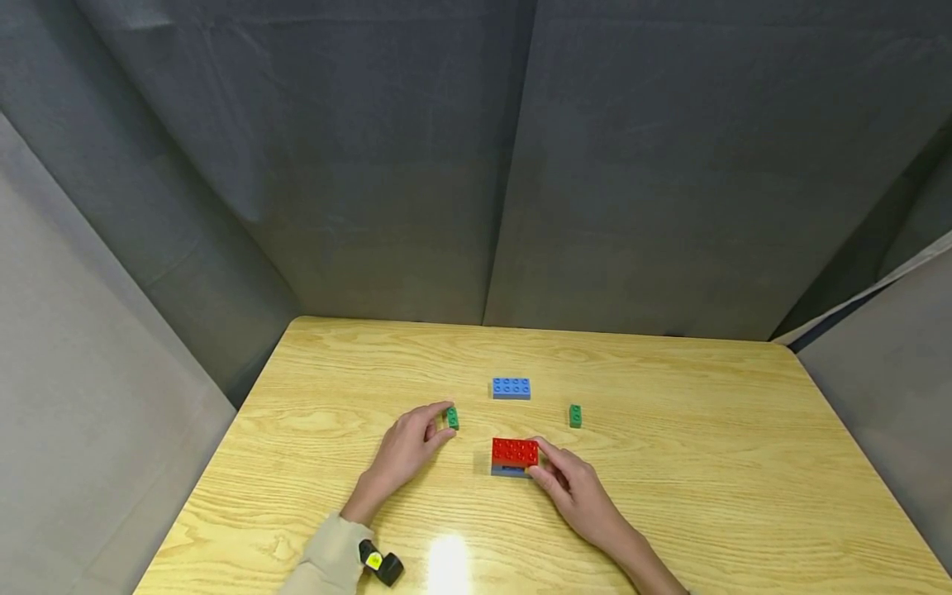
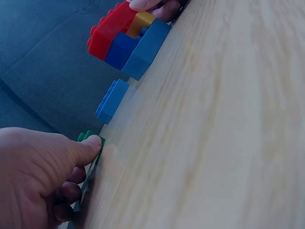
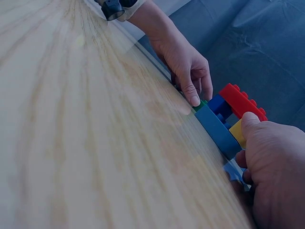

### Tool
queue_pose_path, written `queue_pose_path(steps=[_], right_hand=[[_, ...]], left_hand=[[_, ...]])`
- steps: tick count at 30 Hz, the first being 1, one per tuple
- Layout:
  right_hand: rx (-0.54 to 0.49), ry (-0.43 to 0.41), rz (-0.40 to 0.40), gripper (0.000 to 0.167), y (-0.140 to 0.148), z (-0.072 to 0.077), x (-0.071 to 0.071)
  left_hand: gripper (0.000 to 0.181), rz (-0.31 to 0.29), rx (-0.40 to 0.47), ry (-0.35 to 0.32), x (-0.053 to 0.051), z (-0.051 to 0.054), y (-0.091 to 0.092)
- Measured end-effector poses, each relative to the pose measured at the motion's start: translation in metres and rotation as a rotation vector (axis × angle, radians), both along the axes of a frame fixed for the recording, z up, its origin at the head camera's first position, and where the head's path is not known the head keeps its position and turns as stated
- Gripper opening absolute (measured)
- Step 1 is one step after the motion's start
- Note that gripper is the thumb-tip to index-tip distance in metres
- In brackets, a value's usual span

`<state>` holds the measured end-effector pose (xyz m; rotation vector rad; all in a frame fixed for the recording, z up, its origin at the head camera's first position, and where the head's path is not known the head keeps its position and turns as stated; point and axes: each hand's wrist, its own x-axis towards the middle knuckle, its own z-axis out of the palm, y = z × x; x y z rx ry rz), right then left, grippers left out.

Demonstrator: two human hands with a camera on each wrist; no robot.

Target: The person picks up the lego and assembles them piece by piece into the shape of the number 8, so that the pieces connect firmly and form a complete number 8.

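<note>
Between thumb and index finger my left hand (image 1: pixel 404 446) pinches a small green brick (image 1: pixel 452 418), which sits on the table. In the left wrist view the thumb covers part of that green brick (image 2: pixel 84 136). My right hand (image 1: pixel 583 498) grips the right end of a brick stack. Its top is a long red brick (image 1: pixel 514 451); a darker blue brick (image 3: pixel 218 106) and a yellow brick (image 3: pixel 238 132) stand under the red one's ends, with a gap between them. A lighter blue brick (image 3: pixel 217 131) forms the base. The right thumb lies against the yellow brick's end.
Behind the stack lies a loose blue brick (image 1: pixel 511 388) with two rows of studs. A second small green brick (image 1: pixel 575 416) stands to the right. The wooden table (image 1: pixel 706 463) is bordered by grey curtains (image 1: pixel 387 165). A black device (image 1: pixel 381 562) is strapped to the left wrist.
</note>
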<state>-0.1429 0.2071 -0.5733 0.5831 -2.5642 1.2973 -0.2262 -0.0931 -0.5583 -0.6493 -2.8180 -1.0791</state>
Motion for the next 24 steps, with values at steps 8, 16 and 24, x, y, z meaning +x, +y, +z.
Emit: queue_pose_path(steps=[8,16,24], right_hand=[[0.002,-0.014,0.003,0.046,0.0004,0.0018,0.0007],[0.004,-0.021,0.003,0.047,0.0001,0.0027,0.0015],[0.002,-0.028,-0.001,0.047,0.0001,0.0037,0.0019]], left_hand=[[0.046,0.001,-0.003,-0.011,0.0029,0.0032,0.0003],[0.045,-0.016,-0.004,-0.020,0.0022,0.0028,-0.0012],[0.044,-0.018,-0.004,-0.028,0.0017,0.0040,-0.0013]])
